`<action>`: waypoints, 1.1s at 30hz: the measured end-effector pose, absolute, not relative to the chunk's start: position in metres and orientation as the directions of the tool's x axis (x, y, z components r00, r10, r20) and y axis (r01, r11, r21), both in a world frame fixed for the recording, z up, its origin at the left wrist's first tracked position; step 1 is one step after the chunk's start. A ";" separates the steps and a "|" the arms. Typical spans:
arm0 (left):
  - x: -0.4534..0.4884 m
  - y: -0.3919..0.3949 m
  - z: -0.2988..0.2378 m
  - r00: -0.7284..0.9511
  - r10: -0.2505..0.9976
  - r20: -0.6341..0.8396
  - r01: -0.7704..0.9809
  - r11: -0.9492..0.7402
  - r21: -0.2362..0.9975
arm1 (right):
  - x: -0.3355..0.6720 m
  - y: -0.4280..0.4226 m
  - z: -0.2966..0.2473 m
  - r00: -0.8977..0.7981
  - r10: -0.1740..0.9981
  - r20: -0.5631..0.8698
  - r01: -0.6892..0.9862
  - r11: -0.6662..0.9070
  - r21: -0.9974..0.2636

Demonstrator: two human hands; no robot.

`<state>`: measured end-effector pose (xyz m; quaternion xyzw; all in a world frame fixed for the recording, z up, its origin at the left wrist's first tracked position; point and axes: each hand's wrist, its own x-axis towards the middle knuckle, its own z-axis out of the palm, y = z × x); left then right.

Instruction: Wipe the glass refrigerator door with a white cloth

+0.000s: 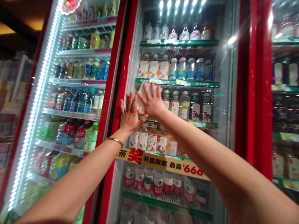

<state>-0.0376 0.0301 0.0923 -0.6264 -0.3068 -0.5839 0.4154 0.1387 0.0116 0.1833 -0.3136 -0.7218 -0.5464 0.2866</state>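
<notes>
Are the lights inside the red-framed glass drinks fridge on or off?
On: white lamps glow at the red-framed fridge's top, above the bottles.

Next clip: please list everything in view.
fridges: three in view, red frames, glass doors, side by side
bottles: many, mixed colours, in rows on the shelves inside
shelves: several, green edges in the middle fridge
banner: one, yellow with red and black lettering, across the middle door
light strip: one, white, down the left fridge's edge
cloth: one, white, on the middle door's glass
bracelet: one, gold, left wrist
left hand: flat on the glass, fingers spread
right hand: flat on the cloth
</notes>
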 end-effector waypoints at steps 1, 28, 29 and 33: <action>-0.039 0.030 0.091 0.130 -0.106 0.986 0.870 -0.465 -0.165 | 0.131 0.011 0.177 -0.742 0.146 0.655 0.670 0.222 0.709; -0.033 0.008 0.099 0.348 0.194 0.917 0.843 -0.492 -0.217 | 0.260 -0.031 0.088 -0.525 0.332 0.783 0.848 0.273 0.453; -0.035 0.010 0.099 0.348 0.185 0.919 0.840 -0.497 -0.218 | 0.270 -0.033 0.073 -0.591 0.351 0.727 0.806 0.299 0.511; -0.040 0.018 0.102 0.357 0.147 0.923 0.836 -0.490 -0.245 | 0.348 -0.040 0.047 -0.340 0.372 0.864 0.940 0.159 0.302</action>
